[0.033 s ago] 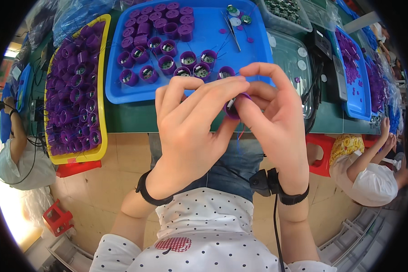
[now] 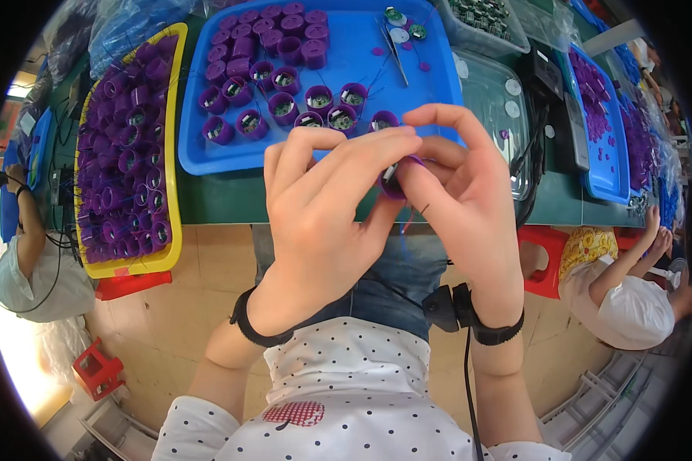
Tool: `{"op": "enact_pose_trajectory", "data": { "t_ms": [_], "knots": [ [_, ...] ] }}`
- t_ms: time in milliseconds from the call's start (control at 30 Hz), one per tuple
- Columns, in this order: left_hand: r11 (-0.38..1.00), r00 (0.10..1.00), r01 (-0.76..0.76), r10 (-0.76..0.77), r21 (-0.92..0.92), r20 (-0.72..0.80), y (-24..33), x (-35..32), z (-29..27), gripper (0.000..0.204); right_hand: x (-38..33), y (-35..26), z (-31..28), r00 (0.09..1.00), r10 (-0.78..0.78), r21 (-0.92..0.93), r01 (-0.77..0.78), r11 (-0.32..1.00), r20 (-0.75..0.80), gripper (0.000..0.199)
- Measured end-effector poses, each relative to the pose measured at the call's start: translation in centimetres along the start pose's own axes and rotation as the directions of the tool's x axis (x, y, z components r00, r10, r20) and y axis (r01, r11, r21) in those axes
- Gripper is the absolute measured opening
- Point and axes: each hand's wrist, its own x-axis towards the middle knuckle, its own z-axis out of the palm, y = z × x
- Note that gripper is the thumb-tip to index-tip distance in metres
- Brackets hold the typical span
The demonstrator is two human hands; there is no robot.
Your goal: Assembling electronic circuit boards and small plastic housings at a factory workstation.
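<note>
room: bare strip, blue tray (image 2: 356, 55) | left: purple cups (image 2: 314, 55) | right: tweezers (image 2: 394, 55) | near side: more purple cups

Hands (image 2: 315, 211) together, fingers (image 2: 361, 161) curled, wrists (image 2: 498, 303) apart, forearms (image 2: 506, 407) extended forward.

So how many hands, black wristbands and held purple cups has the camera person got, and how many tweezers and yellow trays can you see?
Hands: 2 (left hand, right hand)
Black wristbands: 2
Held purple cup: 1
Tweezers: 1 pair
Yellow tray: 1
Total: 7

A dark-dotted white top (image 2: 361, 426) bears a red apple (image 2: 294, 414), worn with blue jeans (image 2: 398, 301) and black wristbands (image 2: 247, 323).
</note>
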Motion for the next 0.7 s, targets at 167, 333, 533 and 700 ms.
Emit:
{"op": "enact_pose_trajectory", "data": {
  "t_ms": [167, 333, 533, 700],
  "knots": [
    [1.000, 1.000, -0.004, 0.004, 0.024, 0.008, 0.36, -0.13, -0.30, 0.046, 0.04, -0.01, 0.43, 0.996, -0.013, 0.074, 0.006, 0.997, 0.085, 0.027],
    [0.998, 1.000, -0.002, 0.000, 0.062, 0.030, 0.26, 0.00, -0.47, 0.044, 0.22, 0.28, 0.48, 0.996, -0.062, -0.023, 0.063, 0.998, 0.063, 0.024],
    [0.998, 1.000, -0.011, 0.010, 0.061, 0.017, 0.25, -0.10, -0.32, 0.044, 0.35, 0.86, 0.50, 0.994, -0.090, -0.025, 0.091, 0.996, 0.065, 0.023],
    [0.997, 0.997, -0.062, 0.064, 0.039, -0.042, 0.01, -0.25, -0.10, 0.046, 0.45, 0.70, 0.54, 0.995, -0.029, 0.053, 0.024, 0.998, 0.093, 0.023]
  ]
}}
